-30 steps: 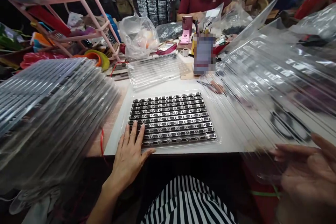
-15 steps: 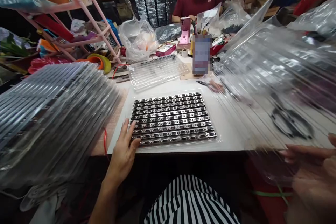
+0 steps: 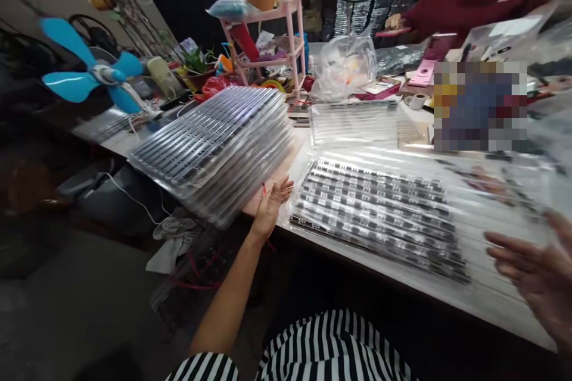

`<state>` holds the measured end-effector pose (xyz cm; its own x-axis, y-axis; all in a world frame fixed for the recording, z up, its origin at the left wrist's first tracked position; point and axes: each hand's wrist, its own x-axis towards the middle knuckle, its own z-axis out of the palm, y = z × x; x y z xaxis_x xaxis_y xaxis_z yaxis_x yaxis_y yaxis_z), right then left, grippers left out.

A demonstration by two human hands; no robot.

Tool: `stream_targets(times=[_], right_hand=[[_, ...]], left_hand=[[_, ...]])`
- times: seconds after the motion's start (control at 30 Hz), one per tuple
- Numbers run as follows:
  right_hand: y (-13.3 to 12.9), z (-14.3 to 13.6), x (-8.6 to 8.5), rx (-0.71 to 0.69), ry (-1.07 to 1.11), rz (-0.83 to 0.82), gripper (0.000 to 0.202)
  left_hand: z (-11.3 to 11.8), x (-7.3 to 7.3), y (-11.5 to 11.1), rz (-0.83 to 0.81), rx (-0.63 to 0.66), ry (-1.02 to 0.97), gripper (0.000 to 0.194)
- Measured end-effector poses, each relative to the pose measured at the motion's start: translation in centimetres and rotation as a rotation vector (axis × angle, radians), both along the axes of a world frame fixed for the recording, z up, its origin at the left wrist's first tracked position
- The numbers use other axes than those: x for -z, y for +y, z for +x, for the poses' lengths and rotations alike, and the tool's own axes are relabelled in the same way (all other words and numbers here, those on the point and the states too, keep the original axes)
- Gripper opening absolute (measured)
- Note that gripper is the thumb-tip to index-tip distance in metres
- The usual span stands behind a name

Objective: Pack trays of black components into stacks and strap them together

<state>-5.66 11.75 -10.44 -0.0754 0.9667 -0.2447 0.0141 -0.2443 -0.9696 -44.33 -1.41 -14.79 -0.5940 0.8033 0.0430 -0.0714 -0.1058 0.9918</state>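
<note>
A flat block of dark and silver strips with small connectors (image 3: pixel 370 208) lies on the table. Clear ribbed plastic, blurred, spreads over it and on towards the right. My left hand (image 3: pixel 270 208) is beside the block's left end, its fingers slightly bent and apart, with nothing visible in them. At the right, my right hand (image 3: pixel 529 268) is smeared by motion, thumb and fingers spread beside the clear plastic's right part; whether they touch it is unclear. A tall stack of filled clear trays (image 3: pixel 214 143) stands to the left of my left hand.
Behind the block lies another clear tray (image 3: pixel 355 122). A pink rack (image 3: pixel 290 41), a plastic bag (image 3: pixel 346 65) and a pink phone stand (image 3: pixel 423 73) are farther back. A blue fan (image 3: pixel 105 74) stands left. Across the table is a person in a dark red top (image 3: pixel 447 9).
The view has turned left. The clear ribbed plastic, earlier raised at the right by my right hand, now lies across the strips. My left hand has come off the block's left edge.
</note>
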Motion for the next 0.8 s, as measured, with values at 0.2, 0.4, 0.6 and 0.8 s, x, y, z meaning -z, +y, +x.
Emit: stream_targets(times=[0.2,0.4,0.6,0.8], right_hand=[[1.2,-3.7,-0.3,-0.103,-0.031,-0.084,0.089],[2.6,-1.3,1.9,-0.130,-0.512,0.196,0.070],[2.1,-2.3,1.1,-0.124,-0.209,0.161,0.063],[2.8,-3.2,0.5,-0.121,-0.242,0.123,0.067]], left_hand=[[-0.2,0.0,-0.6,-0.062,0.108,0.063,0.056],[-0.4,-0.9,0.2,-0.184,0.140,0.383,0.052],[-0.1,-2.3,0.2,-0.230,0.131,0.530,0.049],[0.1,-2.9,0.9,-0.240,0.096,0.497,0.051]])
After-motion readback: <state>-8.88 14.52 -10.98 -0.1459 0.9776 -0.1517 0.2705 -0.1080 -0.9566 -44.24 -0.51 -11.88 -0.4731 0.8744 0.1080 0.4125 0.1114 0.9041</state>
